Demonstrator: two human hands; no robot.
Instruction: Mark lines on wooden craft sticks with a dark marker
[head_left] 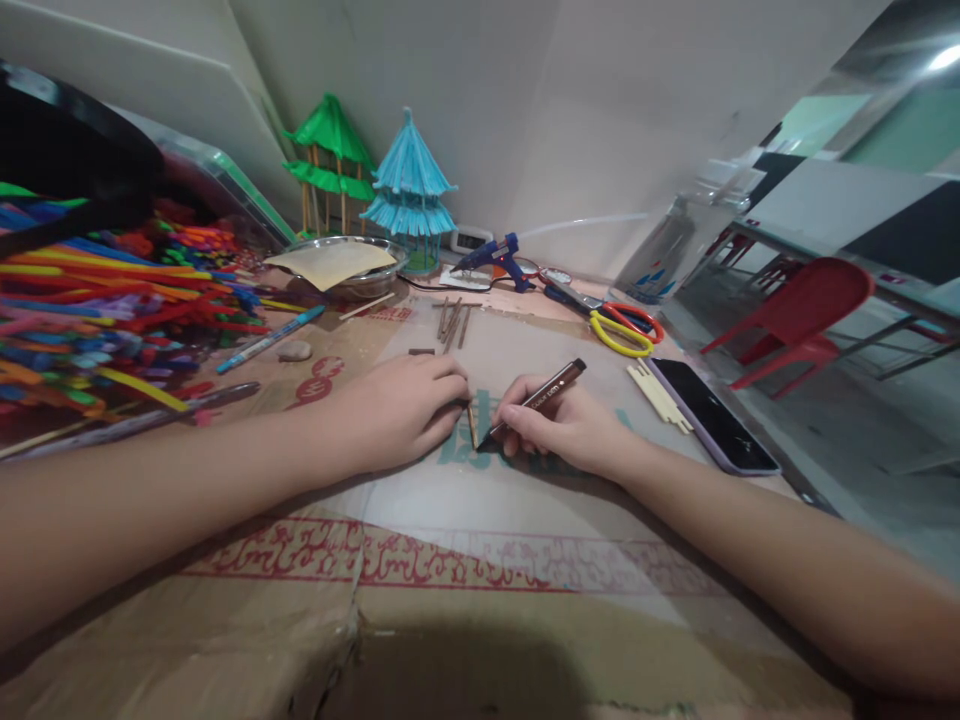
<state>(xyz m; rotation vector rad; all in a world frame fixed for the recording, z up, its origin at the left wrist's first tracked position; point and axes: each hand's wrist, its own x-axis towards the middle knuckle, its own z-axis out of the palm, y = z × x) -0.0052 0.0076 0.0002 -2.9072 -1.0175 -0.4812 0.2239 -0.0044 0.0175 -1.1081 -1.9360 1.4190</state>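
Between the fingers of my right hand (555, 420) is a dark brown marker pen (553, 388), tilted with its tip down. The tip meets, or comes very close to, the lower end of a short thin wooden stick (472, 425). My left hand (405, 410) lies palm down with its fingers curled, pinching the stick's upper end. The stick is partly brown and partly pale. Several brown sticks (452, 325) lie in a loose group just beyond my left hand. Several pale sticks (660, 397) rest to the right of my right hand.
Pipe cleaners (112, 300) heap up at left. A green pavilion model (330, 160), a blue one (410, 190), a metal bowl (375, 280) and a glue gun (495, 260) stand at the back. Scissors (621, 330) and a phone (712, 415) lie at right.
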